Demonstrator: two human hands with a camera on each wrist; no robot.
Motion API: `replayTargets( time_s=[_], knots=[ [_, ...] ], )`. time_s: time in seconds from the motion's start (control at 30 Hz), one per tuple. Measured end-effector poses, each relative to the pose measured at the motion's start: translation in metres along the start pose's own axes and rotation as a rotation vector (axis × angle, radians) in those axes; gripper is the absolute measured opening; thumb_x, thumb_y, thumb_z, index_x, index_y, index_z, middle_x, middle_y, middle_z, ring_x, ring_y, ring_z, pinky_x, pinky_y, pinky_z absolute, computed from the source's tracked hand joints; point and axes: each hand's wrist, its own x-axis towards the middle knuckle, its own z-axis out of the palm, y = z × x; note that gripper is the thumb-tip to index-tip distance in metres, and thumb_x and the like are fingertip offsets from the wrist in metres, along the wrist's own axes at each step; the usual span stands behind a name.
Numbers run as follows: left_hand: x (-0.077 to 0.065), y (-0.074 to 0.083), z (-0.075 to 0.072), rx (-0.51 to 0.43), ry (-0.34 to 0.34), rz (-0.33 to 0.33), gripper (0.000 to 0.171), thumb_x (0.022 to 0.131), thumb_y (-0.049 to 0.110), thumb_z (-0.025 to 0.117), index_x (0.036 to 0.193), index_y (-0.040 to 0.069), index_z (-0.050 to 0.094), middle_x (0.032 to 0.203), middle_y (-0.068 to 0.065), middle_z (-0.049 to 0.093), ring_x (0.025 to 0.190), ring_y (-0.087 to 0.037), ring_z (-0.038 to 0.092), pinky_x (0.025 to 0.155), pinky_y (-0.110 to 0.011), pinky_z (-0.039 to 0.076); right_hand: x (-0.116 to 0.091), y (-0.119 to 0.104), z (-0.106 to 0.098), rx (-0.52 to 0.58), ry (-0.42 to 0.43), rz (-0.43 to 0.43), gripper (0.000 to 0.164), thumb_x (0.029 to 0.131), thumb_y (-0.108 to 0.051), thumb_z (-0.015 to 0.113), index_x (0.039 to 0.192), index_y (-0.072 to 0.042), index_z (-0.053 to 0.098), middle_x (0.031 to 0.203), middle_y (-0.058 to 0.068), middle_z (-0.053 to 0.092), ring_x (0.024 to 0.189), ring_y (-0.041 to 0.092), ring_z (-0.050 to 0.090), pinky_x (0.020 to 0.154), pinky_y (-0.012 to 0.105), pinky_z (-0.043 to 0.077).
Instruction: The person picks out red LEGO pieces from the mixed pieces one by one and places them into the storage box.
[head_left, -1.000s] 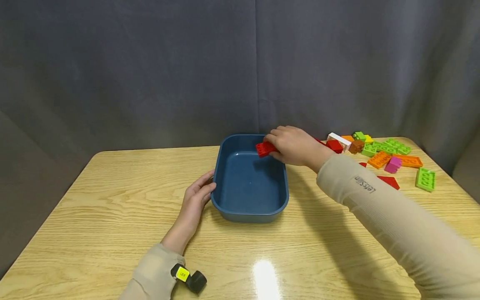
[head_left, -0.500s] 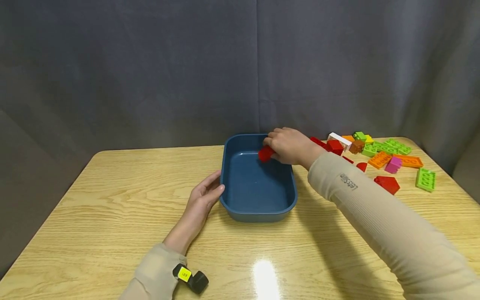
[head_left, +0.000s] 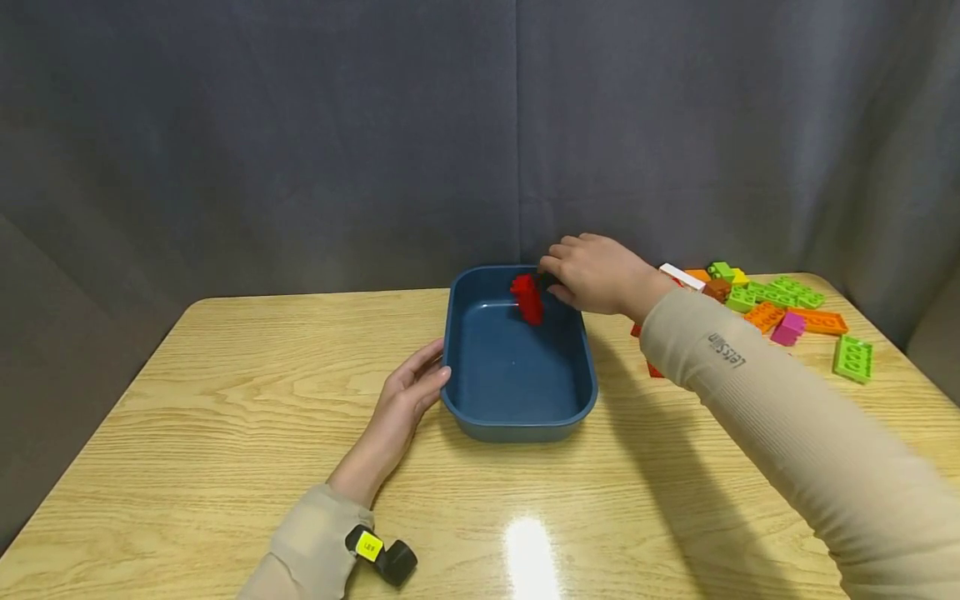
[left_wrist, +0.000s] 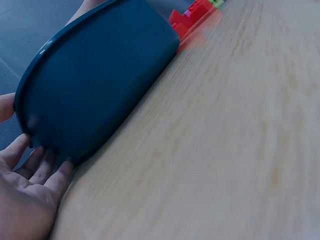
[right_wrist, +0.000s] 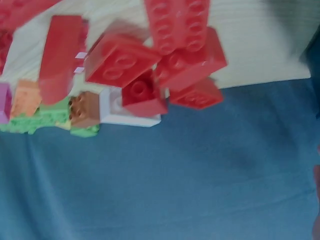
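The blue bin point(head_left: 517, 435) sits mid-table. My left hand point(head_left: 401, 400) holds its left side, thumb at the rim; in the left wrist view the fingertips point(left_wrist: 62, 172) meet the outer wall. A red studded toy brick piece point(head_left: 529, 302) stands tilted inside the far right part of the bin, apart from my right hand. That right hand point(head_left: 596, 275) is over the bin's far right corner with nothing in its fingers. Several red bricks point(right_wrist: 120, 57) lie right of the bin, partly hidden by the right arm in the head view.
A spread of bricks lies at the far right: a white one point(head_left: 681, 277), a brown one point(head_left: 717, 289), green plates point(head_left: 853, 358), orange plates point(head_left: 821, 322) and a magenta brick point(head_left: 789, 328). A grey curtain point(head_left: 360, 142) hangs along the table's back edge.
My left hand and the bin have shifted right. The red brick piece has left my right hand and is now in the bin; that hand has drawn back slightly up and right.
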Motion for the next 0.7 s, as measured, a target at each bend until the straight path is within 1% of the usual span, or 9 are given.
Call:
replayTargets(
  time_s=[0.2,0.5,0.7],
  knots=[
    [-0.001,-0.001,0.000,0.008,-0.002,0.005,0.052,0.094,0.016,0.049,0.144,0.009,0.036,0.150,-0.015,0.038,0.134,-0.022,0.038,0.113,-0.048,0.032,-0.008,0.013,-0.009,-0.050,-0.017,0.022,0.025,0.087,-0.023,0.060,0.102,-0.005,0.064,0.092,0.012,0.067,0.088,0.029,0.057,0.085,0.045,0.052],
    [-0.003,0.000,0.000,0.019,0.004,0.002,0.052,0.094,0.019,0.050,0.144,0.010,0.037,0.149,-0.013,0.039,0.133,-0.021,0.040,0.113,-0.048,0.033,-0.020,0.026,-0.011,-0.063,-0.111,0.099,0.032,0.086,-0.024,0.062,0.112,-0.004,0.064,0.102,0.016,0.070,0.093,0.031,0.060,0.091,0.048,0.053],
    [-0.003,0.000,0.001,0.012,0.009,-0.005,0.051,0.094,0.018,0.050,0.143,0.010,0.038,0.149,-0.012,0.040,0.133,-0.021,0.040,0.112,-0.048,0.033,-0.029,0.034,-0.008,-0.041,-0.113,0.118,0.029,0.085,-0.022,0.062,0.108,-0.005,0.065,0.100,0.015,0.071,0.091,0.031,0.061,0.090,0.048,0.053]
  ],
)
